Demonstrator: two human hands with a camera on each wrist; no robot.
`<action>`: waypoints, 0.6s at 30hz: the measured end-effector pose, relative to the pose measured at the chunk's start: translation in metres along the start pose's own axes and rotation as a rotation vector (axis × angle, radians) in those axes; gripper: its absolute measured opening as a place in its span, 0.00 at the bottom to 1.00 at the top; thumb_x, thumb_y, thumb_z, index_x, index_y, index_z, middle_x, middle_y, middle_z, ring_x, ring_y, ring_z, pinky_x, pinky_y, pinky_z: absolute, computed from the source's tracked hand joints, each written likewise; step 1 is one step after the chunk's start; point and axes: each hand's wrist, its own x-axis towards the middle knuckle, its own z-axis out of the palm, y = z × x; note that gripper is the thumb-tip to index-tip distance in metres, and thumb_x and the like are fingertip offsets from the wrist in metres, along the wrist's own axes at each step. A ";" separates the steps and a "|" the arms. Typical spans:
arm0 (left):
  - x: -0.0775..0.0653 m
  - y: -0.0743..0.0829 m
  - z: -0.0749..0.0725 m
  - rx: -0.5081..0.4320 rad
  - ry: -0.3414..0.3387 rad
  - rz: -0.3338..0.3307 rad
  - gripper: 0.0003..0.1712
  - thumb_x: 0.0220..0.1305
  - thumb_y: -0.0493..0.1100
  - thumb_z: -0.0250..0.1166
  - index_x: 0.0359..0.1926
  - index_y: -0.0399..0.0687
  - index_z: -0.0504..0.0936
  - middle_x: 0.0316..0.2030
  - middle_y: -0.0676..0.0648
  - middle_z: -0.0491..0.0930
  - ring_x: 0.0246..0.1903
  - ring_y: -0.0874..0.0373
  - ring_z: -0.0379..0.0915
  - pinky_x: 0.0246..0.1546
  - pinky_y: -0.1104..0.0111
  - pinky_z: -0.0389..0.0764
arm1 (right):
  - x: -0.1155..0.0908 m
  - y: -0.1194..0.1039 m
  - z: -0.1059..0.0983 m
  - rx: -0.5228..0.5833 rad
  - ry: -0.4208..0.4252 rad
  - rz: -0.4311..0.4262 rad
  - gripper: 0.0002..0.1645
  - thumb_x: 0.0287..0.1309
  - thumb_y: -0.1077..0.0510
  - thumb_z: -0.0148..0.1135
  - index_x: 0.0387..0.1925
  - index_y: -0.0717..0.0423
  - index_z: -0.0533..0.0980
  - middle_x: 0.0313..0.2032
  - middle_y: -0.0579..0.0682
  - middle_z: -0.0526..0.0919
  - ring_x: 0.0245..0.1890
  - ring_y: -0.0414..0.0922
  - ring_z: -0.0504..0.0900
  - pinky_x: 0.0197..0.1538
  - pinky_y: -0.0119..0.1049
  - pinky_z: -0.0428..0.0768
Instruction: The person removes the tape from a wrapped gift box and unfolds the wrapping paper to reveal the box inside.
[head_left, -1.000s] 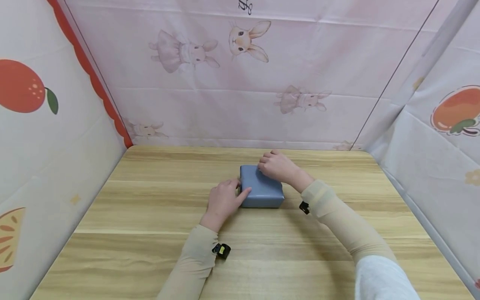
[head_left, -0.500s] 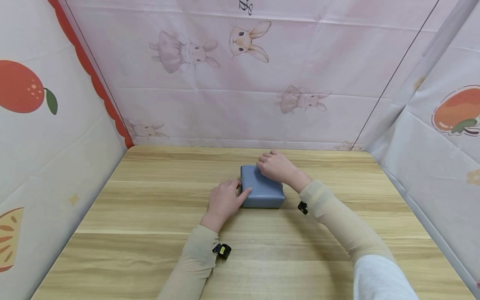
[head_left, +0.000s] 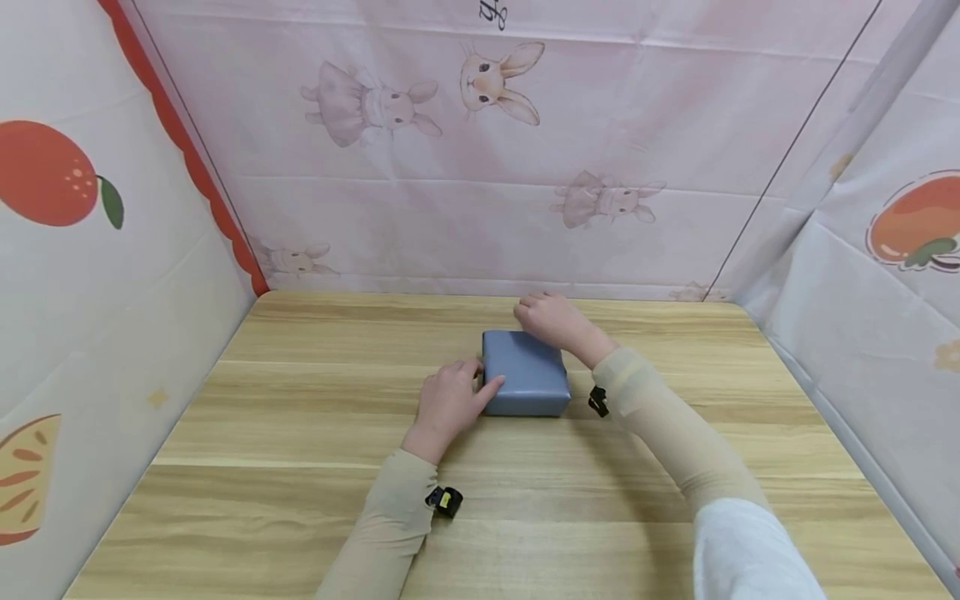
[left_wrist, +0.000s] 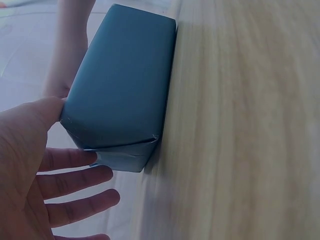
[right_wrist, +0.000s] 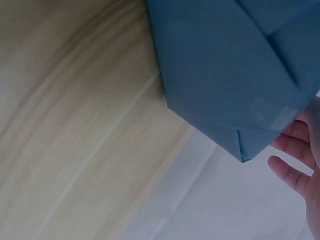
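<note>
A box wrapped in blue paper [head_left: 527,367] lies on the table, its folded end flap showing in the left wrist view. My left hand [head_left: 447,402] is at its left side, the thumb on the top edge and the index fingertip against the folded end. The other fingers stretch out straight beside it. At the box's back right edge is my right hand [head_left: 553,320], with the fingertips beyond the far side. Folds and a pointed corner of the wrapping paper [right_wrist: 225,75] show in the right wrist view, with the right fingers loosely bent close by its edge.
The wood-grain tabletop [head_left: 315,500] surrounds the box. A pink fabric backdrop [head_left: 450,233] with rabbit prints rises behind the table. White fabric with fruit prints hangs at the left and right sides.
My right hand has slid back from the box's top to its far edge. The left hand and the box have stayed almost where they were.
</note>
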 end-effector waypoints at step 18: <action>0.000 0.002 -0.002 -0.031 -0.027 -0.015 0.27 0.65 0.66 0.57 0.42 0.48 0.82 0.32 0.49 0.83 0.29 0.54 0.79 0.29 0.61 0.79 | -0.004 0.004 0.003 0.141 -0.043 0.103 0.10 0.68 0.61 0.54 0.35 0.55 0.81 0.33 0.51 0.84 0.33 0.48 0.83 0.38 0.45 0.80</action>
